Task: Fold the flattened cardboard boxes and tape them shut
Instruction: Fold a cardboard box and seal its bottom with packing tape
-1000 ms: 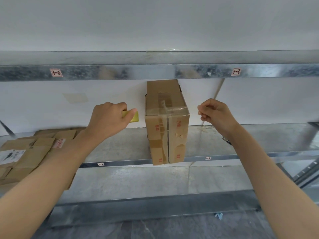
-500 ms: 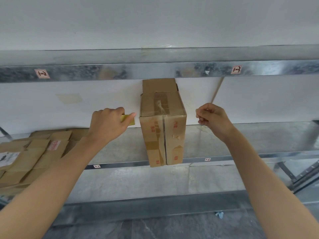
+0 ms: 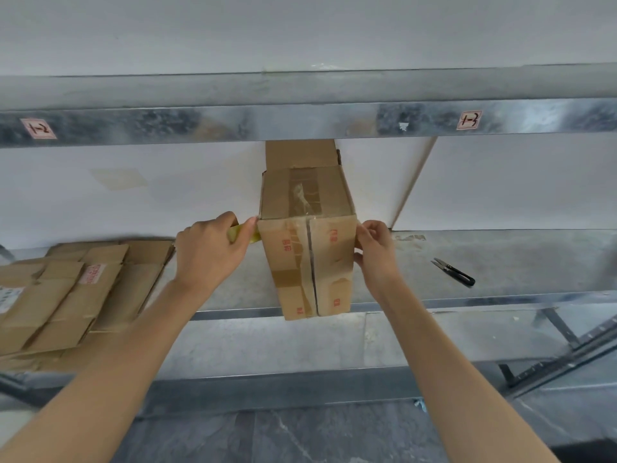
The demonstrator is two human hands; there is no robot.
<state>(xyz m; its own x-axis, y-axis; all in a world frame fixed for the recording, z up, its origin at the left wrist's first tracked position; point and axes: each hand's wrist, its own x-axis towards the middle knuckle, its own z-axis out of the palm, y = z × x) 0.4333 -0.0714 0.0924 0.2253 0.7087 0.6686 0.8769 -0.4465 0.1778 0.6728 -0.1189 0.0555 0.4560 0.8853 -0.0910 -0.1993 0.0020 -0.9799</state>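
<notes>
A folded brown cardboard box (image 3: 330, 262) with red print stands on the metal shelf (image 3: 500, 248), its front flaps meeting at a centre seam and old clear tape on top. My left hand (image 3: 210, 252) grips a yellow tape roll (image 3: 242, 233) against the box's upper left edge. My right hand (image 3: 375, 248) pinches at the box's upper right edge, seemingly holding a clear tape end that I can barely make out. A stack of flattened boxes (image 3: 66, 295) lies at the left of the shelf.
Small black scissors (image 3: 454, 271) lie on the shelf to the right of the box. An upper shelf beam (image 3: 300, 121) with labels runs overhead. A lower shelf level and the grey floor are below.
Both hands have moved inward from either side until they touch the box's upper front corners. The tape roll came along with the left hand.
</notes>
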